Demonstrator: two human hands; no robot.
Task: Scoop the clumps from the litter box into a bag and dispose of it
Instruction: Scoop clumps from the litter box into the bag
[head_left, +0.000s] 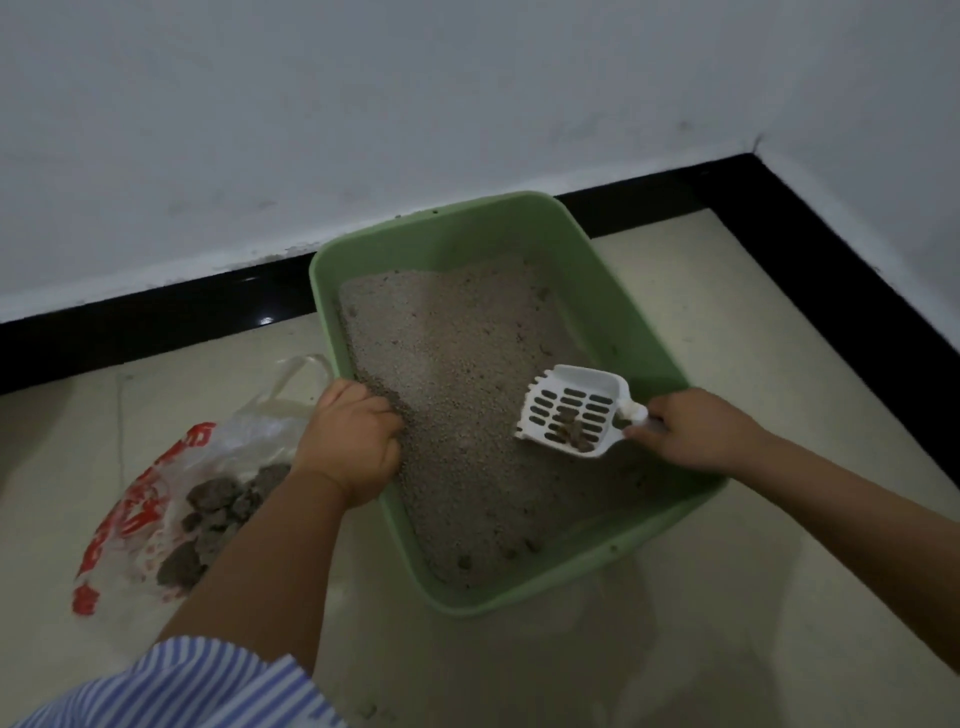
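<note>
A green litter box (597, 270) filled with grey litter (457, 338) sits on the floor by the wall. My left hand (348, 441) grips the box's left rim. My right hand (696, 431) holds the handle of a white slotted scoop (571, 410) above the litter near the box's right side. A few dark clumps (571, 431) lie in the scoop. To the left of the box lies an open clear plastic bag with red print (130, 514), and several grey-brown clumps (218, 514) are inside it.
A white wall (363, 104) with a black baseboard (156, 322) runs behind the box and turns a corner at the right. The floor is pale tile (753, 597). My blue-striped sleeve (182, 686) fills the lower left.
</note>
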